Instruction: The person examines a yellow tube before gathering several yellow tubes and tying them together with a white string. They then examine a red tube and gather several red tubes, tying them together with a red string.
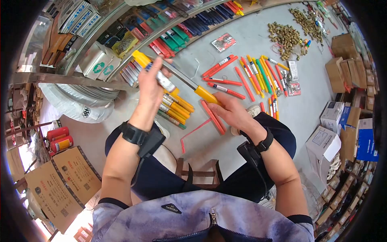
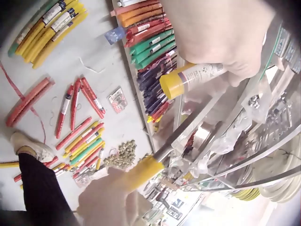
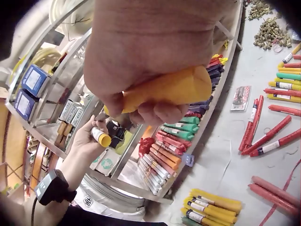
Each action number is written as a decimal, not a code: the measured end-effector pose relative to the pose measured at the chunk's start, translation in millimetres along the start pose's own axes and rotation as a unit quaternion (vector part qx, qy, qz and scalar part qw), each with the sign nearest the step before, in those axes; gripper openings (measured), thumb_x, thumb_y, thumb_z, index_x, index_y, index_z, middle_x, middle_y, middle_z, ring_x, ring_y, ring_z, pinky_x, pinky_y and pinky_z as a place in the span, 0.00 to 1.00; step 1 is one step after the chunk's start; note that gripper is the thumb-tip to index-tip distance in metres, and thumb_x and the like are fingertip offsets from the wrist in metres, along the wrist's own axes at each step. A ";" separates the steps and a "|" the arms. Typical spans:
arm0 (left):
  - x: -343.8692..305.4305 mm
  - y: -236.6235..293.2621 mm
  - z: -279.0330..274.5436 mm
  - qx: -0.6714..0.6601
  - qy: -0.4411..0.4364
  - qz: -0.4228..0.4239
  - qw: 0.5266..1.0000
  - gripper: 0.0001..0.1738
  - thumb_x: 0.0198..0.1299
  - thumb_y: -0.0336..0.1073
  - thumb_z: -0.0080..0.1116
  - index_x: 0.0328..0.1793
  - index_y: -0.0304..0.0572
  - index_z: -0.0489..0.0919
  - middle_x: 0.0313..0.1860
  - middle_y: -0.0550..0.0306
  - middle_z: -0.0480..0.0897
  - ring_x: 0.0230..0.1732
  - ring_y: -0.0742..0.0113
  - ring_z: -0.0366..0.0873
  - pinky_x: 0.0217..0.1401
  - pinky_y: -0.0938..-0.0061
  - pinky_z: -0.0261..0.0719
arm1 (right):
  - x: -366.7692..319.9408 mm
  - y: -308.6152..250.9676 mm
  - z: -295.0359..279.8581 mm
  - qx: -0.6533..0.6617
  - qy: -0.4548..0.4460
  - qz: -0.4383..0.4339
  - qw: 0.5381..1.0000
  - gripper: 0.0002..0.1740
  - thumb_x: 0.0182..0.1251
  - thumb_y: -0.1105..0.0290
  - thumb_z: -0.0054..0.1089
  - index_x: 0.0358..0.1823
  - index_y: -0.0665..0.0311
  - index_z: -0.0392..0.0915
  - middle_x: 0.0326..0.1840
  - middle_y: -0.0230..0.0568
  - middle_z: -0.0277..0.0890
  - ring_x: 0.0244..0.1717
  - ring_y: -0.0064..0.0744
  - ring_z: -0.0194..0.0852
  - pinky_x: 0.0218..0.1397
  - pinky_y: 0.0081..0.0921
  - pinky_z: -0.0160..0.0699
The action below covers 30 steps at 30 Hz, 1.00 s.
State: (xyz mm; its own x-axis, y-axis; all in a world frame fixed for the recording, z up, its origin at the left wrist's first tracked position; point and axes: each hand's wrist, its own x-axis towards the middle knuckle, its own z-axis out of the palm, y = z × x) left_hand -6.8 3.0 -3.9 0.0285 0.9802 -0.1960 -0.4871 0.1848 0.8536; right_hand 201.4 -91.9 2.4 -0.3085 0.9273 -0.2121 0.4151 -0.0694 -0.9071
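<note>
We are looking at a round yellow plastic tube with a white paper label (image 1: 167, 84), up in the air over the smooth grey floor (image 1: 252, 36), near the floor's edge by the shelf. The left hand (image 1: 148, 88) is holding it, and its fingers are curling around it. The right hand (image 1: 233, 113) is gripping a fat yellow plastic handle (image 1: 205, 94) with its fingers closed tight. A dark grey metal bar (image 1: 183, 78) is sticking out of the handle and reaching toward the left hand. We cannot tell if the left fingers are touching the bar too.

Below the hands, two red plastic sticks (image 1: 213, 117) are lying side by side on the floor, and a thin pinkish-red strip (image 1: 194, 131) is trailing next to them. Nearer the shelf edge, we are seeing a bundle of yellow plastic sticks with white labels (image 1: 177, 108), and a dark green stick (image 1: 171, 120) is lying beside it. Farther out, a row of red, yellow and green sticks (image 1: 264, 76) is spreading over the floor. Little brass-coloured metal pieces (image 1: 283, 37) are sitting in heaps toward the far edge. The grey metal shelf (image 1: 48, 78) is running along one side, and brown cardboard boxes (image 1: 340, 76) are standing along the other.
</note>
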 end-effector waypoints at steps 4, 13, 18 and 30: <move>-19.9 -14.8 22.3 0.018 -0.051 -0.049 0.997 0.15 0.57 0.38 0.52 0.46 0.37 0.70 0.38 0.51 0.77 0.23 0.77 0.67 0.29 0.80 0.71 | 8.3 3.4 10.3 0.017 0.027 -0.015 0.999 0.14 0.61 0.62 0.49 0.35 0.68 0.66 0.17 0.42 0.61 0.20 0.30 0.58 0.25 0.27 0.60; 29.8 9.8 -26.7 -0.181 0.140 -0.044 0.972 0.12 0.59 0.43 0.48 0.34 0.41 0.68 0.24 0.60 0.71 0.25 0.72 0.68 0.38 0.71 0.75 | 10.6 2.0 16.9 0.089 0.042 0.071 0.993 0.13 0.60 0.65 0.51 0.37 0.69 0.69 0.17 0.34 0.60 0.20 0.21 0.56 0.23 0.22 0.59; 35.8 13.9 -39.0 -0.237 0.200 -0.022 0.950 0.14 0.61 0.44 0.45 0.30 0.42 0.64 0.22 0.62 0.66 0.24 0.72 0.65 0.38 0.69 0.75 | 7.8 1.9 22.5 0.007 0.048 0.019 0.999 0.15 0.58 0.67 0.53 0.42 0.69 0.69 0.17 0.44 0.65 0.17 0.29 0.61 0.24 0.26 0.63; 40.5 6.8 -42.3 -0.257 0.239 -0.007 0.936 0.13 0.60 0.44 0.48 0.33 0.44 0.64 0.23 0.61 0.67 0.23 0.72 0.66 0.35 0.68 0.76 | 8.1 -0.6 23.6 -0.117 0.091 -0.061 0.987 0.14 0.55 0.67 0.55 0.40 0.66 0.69 0.22 0.52 0.71 0.24 0.49 0.71 0.26 0.36 0.68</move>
State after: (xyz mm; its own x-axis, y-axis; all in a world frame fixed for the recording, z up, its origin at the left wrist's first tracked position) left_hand -45.9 40.9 -26.4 -0.2962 0.8109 -0.5046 -0.8491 0.0183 0.5279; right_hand 178.4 -93.0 -7.3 -0.2183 0.9757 -0.0195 0.5771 0.1130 -0.8088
